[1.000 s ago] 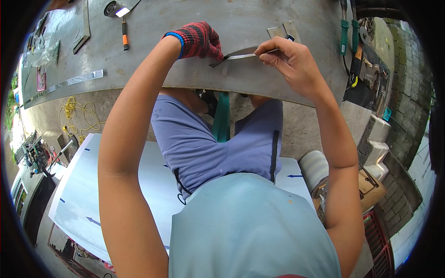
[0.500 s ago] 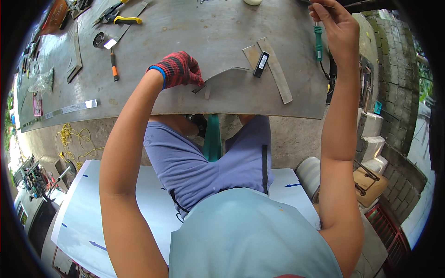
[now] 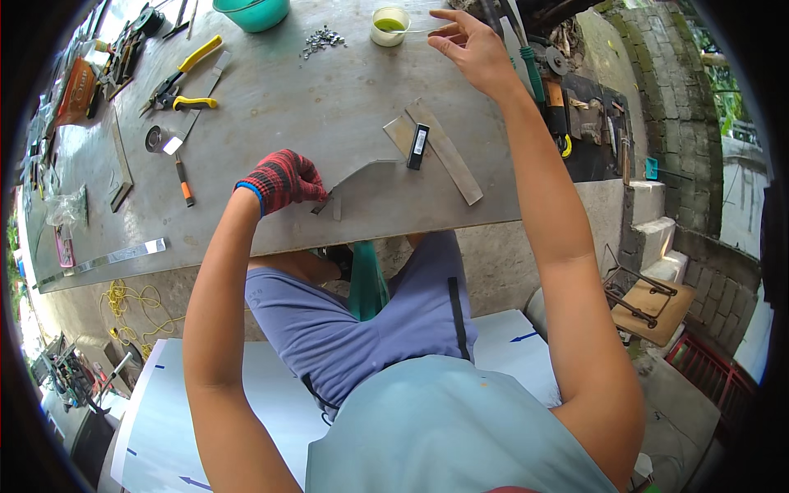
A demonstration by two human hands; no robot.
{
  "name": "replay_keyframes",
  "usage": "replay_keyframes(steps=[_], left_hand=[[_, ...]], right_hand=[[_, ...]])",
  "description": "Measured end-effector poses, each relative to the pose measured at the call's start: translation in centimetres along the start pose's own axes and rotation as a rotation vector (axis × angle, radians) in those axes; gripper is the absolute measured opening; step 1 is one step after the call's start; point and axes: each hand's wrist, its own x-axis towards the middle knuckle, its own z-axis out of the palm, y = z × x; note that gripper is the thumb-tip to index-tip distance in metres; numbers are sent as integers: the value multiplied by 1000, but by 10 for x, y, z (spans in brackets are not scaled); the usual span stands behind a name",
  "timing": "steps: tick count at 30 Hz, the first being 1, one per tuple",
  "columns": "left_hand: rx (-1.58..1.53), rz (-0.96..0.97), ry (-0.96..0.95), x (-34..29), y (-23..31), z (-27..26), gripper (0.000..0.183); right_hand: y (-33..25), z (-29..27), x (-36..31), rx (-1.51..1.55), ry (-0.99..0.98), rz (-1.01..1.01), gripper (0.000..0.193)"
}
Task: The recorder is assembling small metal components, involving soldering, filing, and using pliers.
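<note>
My left hand (image 3: 283,181), in a red and black knit glove, rests on the metal table. Its fingers are closed on the end of a thin, bent grey metal piece (image 3: 362,174). A short narrow strip (image 3: 336,209) lies by its fingertips. My bare right hand (image 3: 472,53) is at the far side with its fingers apart. Close to its fingertips is the end of a thin pale stick (image 3: 417,31), whose other end is in a small cup of green liquid (image 3: 389,27). A black block with a white label (image 3: 418,146) sits by two flat metal strips (image 3: 448,156).
Yellow-handled snips (image 3: 177,94), a tape roll (image 3: 156,140) and an orange-handled tool (image 3: 186,185) lie left. Small metal bits (image 3: 322,39) lie near a green bowl (image 3: 253,11). More tools crowd both table ends. A green-handled tool (image 3: 532,74) lies right.
My right hand has moved left to the cup, and its fingers have spread. The view has shifted, showing more of the table's far side. The left hand keeps its place at the metal piece.
</note>
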Motion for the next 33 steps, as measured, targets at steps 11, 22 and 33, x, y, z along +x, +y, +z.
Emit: replay_keyframes(steps=[11,22,33], left_hand=[[26,3,5,-5,0,1,24],[110,22,2,-1,8,0,22],[103,45,-41,-2,3,-1,21]], right_hand=[[117,-39,-83,-558,230,330,49],[115,-87,-107,-457,324,196,39],[-87,-129,-177,-358,-417,-113,35]])
